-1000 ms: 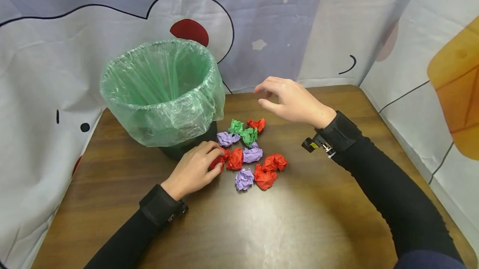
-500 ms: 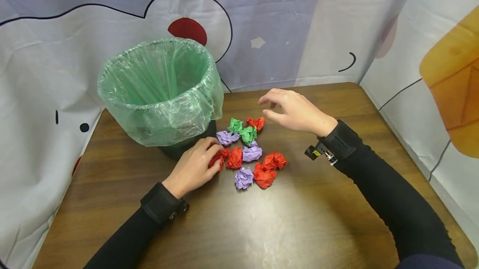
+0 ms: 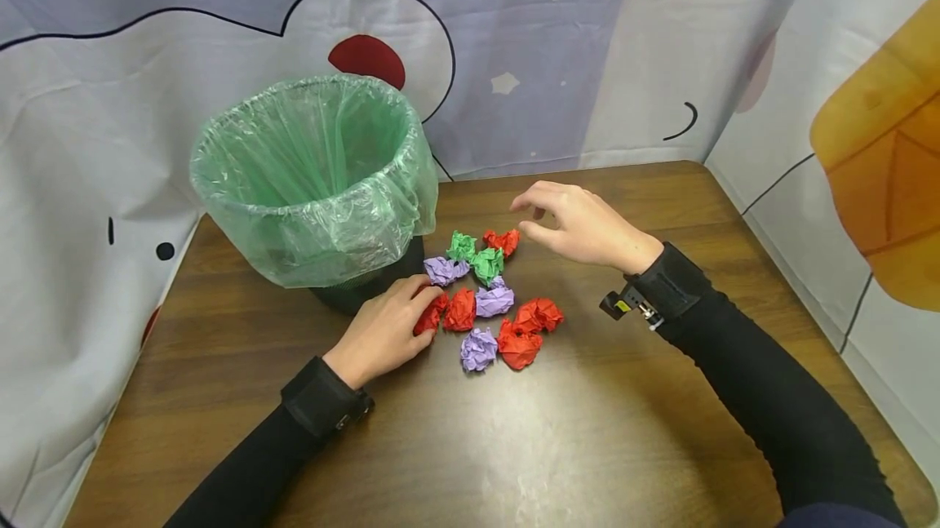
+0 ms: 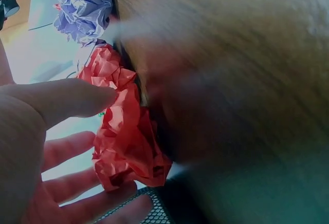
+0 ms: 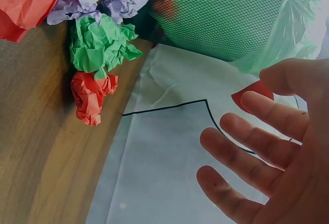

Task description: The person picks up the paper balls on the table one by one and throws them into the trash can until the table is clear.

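Observation:
My left hand (image 3: 387, 330) is down at the near side of the bin, its thumb and fingers around a crumpled red paper ball (image 4: 128, 144). The left wrist view shows the thumb across the ball's upper part and the fingertips at its far side. Right beside that ball is another red paper ball (image 3: 460, 311). My right hand (image 3: 576, 222) is raised over the table at the back right, fingers spread and gently bent, holding nothing. Nearest to it lies a small red paper ball (image 3: 503, 242), next to two green paper balls (image 3: 488, 265).
A mesh bin (image 5: 216, 16) lined with a translucent green bag (image 3: 316, 226) stands at the back left. Purple paper balls (image 3: 480, 350) and more red ones (image 3: 538, 316) lie on the wooden table (image 3: 514, 446). Printed curtains (image 3: 551, 46) hang behind and beside it.
My left thumb and fingers have drawn in around the red paper ball at the bin. My right hand has sunk a little and shifted slightly to the right, still holding nothing.

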Tool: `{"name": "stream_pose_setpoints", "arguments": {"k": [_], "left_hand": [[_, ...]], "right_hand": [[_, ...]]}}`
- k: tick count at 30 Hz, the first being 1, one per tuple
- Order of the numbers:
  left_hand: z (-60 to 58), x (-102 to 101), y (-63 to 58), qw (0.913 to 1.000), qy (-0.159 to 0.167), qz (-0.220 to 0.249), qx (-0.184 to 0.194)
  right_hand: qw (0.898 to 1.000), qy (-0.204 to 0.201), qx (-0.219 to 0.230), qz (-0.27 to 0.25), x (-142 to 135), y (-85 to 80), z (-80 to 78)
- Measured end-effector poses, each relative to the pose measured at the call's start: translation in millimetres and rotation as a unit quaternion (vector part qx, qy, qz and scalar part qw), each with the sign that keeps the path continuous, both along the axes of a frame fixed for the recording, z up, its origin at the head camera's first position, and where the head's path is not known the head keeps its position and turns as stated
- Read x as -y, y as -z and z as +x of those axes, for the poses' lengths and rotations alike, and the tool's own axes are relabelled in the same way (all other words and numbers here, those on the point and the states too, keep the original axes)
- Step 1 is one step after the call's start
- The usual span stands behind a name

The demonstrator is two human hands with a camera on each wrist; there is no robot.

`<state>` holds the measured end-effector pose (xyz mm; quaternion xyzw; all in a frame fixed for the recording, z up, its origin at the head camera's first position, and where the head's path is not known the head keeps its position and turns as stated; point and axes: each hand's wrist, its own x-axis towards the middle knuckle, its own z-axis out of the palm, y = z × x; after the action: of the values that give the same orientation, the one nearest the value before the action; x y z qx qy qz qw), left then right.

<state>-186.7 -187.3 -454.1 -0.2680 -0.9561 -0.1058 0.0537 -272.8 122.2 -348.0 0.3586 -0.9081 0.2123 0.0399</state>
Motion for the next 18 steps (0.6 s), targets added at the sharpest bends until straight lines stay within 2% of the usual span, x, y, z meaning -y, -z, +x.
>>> {"name": "stream_pose_setpoints", "arguments": {"k": [14,18], "left_hand": [[-1.1,-0.9,2.3,0.9995,-0.014,0.002,0.03],[-0.1,-0.9,1.4,0.9995,-0.015,-0.001,0.028]], "right_hand": [[1.0,0.005,0.012,-0.01,-7.5,15.6,3.5],[1.0,0.007,0.019,-0.004,-9.1,20.9,4.0]]}}
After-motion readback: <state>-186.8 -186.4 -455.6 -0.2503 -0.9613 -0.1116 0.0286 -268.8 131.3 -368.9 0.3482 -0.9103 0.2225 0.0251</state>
